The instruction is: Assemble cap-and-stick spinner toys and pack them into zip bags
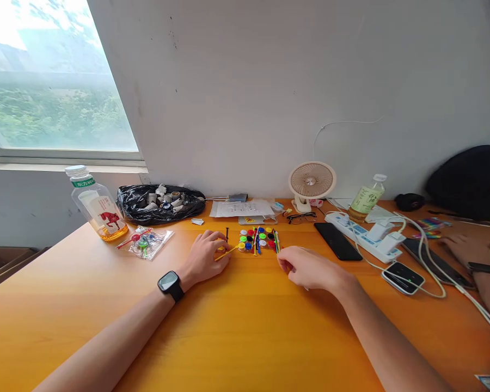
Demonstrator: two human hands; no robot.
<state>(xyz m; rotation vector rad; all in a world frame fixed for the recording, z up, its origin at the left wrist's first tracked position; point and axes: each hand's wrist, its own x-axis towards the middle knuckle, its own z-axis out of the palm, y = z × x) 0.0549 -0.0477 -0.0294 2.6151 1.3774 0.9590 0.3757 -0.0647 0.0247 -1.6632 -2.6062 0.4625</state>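
Note:
My left hand [206, 256], with a black watch on its wrist, rests on the table with its fingers closed round a thin yellow plastic stick [229, 252]. Its tip reaches a yellow disc [242, 246] at the left of several small coloured discs [262, 236] set out in rows. Thin sticks [256, 242] in red, yellow and blue lie between the disc groups. At their right side my right hand [308, 268] has its fingers curled together, touching the near end of a bunch of sticks [276, 240]. What sits inside those fingertips is hidden. A black stick [227, 234] lies just beyond my left hand.
To the left are a tea bottle [102, 212], a clear packet [151, 243] and a black bag [126, 204] of scraps. Papers [240, 209] and a fan [312, 181] stand behind. Rightward lie a phone [338, 241], a power strip [363, 239], cables and another person's hand [461, 247].

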